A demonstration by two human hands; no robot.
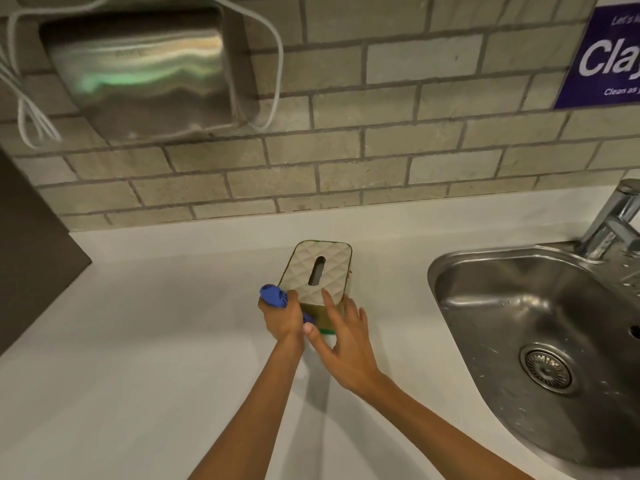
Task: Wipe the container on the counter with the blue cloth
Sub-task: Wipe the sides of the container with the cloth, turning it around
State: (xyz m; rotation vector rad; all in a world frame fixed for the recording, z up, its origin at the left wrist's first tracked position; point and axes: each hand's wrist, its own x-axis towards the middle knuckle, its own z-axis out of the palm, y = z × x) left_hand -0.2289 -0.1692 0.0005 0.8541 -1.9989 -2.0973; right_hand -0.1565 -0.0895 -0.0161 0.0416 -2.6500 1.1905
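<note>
Two hands meet the container (pixel 317 271) mid-counter (pixel 138 341), its long axis running 12 to 6: the left hand (pixel 282 318), fist closed on the blue cloth (pixel 273 296), presses its 7 o'clock corner, while the right hand (pixel 341 344) spreads open fingers (pixel 327 296) at 5.

a pale counter (pixel 145 341) is running along the tiled wall, carrying one container (pixel 317 271) with a quilted, slotted lid standing near its middle, and a steel sink (pixel 460 327) is sitting sunk into it at right.
</note>
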